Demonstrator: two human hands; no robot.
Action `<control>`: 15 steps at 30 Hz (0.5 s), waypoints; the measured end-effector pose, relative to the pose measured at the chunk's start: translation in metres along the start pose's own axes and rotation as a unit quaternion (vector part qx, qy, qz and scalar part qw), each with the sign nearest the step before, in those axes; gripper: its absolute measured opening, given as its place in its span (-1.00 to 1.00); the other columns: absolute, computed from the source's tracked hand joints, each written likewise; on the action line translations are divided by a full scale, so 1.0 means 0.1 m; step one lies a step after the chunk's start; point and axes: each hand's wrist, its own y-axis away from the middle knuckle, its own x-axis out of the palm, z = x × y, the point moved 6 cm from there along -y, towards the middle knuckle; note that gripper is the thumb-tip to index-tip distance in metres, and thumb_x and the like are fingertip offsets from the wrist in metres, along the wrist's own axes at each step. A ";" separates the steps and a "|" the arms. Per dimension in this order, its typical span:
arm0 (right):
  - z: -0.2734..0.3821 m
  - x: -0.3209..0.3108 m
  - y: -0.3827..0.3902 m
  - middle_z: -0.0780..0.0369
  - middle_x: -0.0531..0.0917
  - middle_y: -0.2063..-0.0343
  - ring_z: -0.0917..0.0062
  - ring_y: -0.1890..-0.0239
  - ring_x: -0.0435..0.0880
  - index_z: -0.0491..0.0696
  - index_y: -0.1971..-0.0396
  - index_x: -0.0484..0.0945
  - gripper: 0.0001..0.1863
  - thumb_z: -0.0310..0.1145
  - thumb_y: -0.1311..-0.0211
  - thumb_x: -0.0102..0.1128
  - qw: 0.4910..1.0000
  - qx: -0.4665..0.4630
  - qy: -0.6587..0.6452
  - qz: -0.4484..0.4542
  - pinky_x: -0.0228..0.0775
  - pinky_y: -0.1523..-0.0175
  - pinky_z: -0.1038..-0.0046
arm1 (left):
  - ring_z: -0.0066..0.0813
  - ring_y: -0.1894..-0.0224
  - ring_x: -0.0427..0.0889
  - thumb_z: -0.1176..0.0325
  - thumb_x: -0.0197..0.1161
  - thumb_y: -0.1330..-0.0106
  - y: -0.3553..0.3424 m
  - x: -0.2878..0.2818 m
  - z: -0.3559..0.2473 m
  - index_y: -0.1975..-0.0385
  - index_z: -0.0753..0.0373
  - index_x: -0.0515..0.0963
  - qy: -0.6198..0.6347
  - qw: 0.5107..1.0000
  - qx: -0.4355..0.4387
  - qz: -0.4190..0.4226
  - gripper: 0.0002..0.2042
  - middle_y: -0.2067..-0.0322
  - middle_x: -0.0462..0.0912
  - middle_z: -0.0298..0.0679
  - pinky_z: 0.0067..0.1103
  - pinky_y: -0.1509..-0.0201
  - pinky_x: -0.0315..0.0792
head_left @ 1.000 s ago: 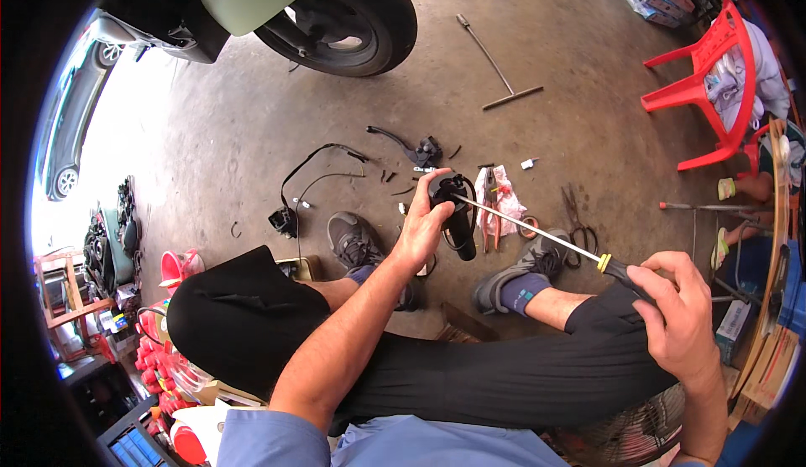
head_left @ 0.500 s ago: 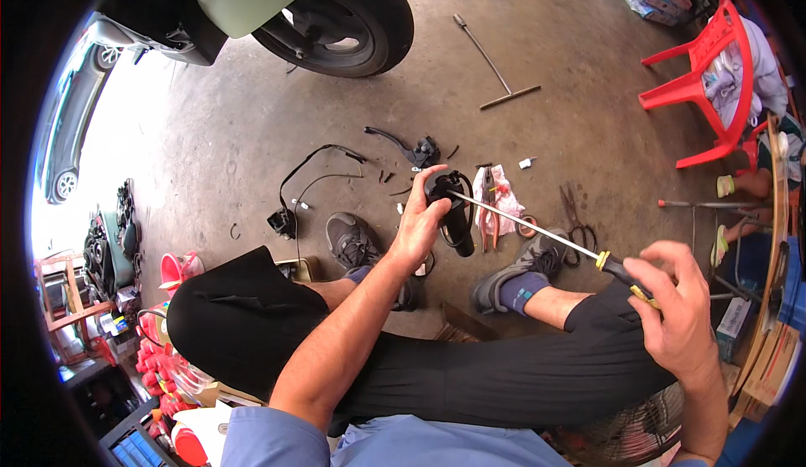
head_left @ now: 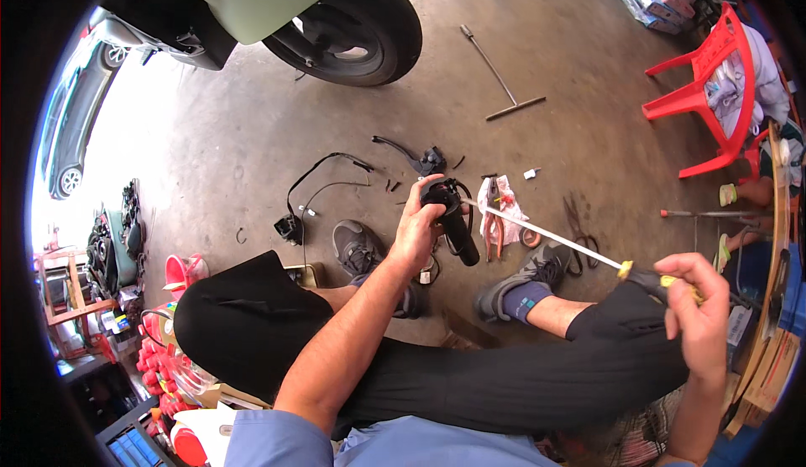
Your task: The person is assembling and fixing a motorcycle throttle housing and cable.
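My left hand [head_left: 416, 233] is closed around the upper end of a black motorcycle handlebar grip with its switch housing [head_left: 458, 233], held above the floor between my feet. In my right hand [head_left: 698, 312] is a long screwdriver [head_left: 558, 238] with a yellow and black handle, its shank running left toward the housing. The tip ends by the housing's right edge; whether it touches cannot be made out. Behind the housing, pliers [head_left: 494, 230] lie on a stained cloth [head_left: 509, 201]. A black brake lever assembly [head_left: 428, 160] rests farther off, beside small dark screws.
A cabled black switch [head_left: 290, 228] lies left of my shoes. Scissors [head_left: 579, 236] and a tape roll [head_left: 531, 238] are near my right shoe. A T-handle wrench [head_left: 514, 106] lies farther out. The motorcycle wheel [head_left: 361, 34] stands ahead, a red chair [head_left: 705, 89] at right.
My right hand has moved to the right, drawing the screwdriver tip back from the housing toward its right edge. The left hand still holds the grip, now turned slightly. The whole view has shifted a little.
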 end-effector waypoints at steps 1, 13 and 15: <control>-0.02 -0.09 -0.02 0.36 0.54 0.53 0.85 0.68 0.30 -0.22 0.13 0.55 -0.81 -0.43 -0.41 0.06 0.999 -0.016 -0.024 -0.016 0.08 0.63 0.72 | -0.36 0.19 0.64 0.54 -0.03 -0.26 -0.01 -0.02 -0.01 -0.27 0.13 0.29 -0.001 1.000 0.002 -0.001 -0.49 0.17 0.57 -0.19 -0.38 0.06 0.57; -0.40 -0.22 -0.27 0.10 0.65 0.39 0.80 0.76 0.34 -0.23 0.02 0.43 -0.58 -0.12 -0.56 -0.10 0.968 -0.035 -0.247 -0.035 0.05 0.69 0.79 | -0.22 0.23 0.63 0.17 0.06 -0.28 0.03 0.04 0.05 -0.10 0.32 0.43 0.157 0.969 -0.136 0.137 -0.55 0.00 0.61 0.03 -0.31 0.12 0.51; -0.42 -0.24 -0.26 0.09 0.65 0.39 0.80 0.76 0.34 -0.23 0.01 0.42 -0.59 -0.13 -0.56 -0.11 0.964 -0.036 -0.261 -0.031 0.04 0.70 0.80 | -0.25 0.26 0.61 0.15 0.09 -0.28 0.05 0.07 0.05 -0.11 0.25 0.42 0.130 0.975 -0.124 0.130 -0.55 0.02 0.61 0.01 -0.38 0.22 0.47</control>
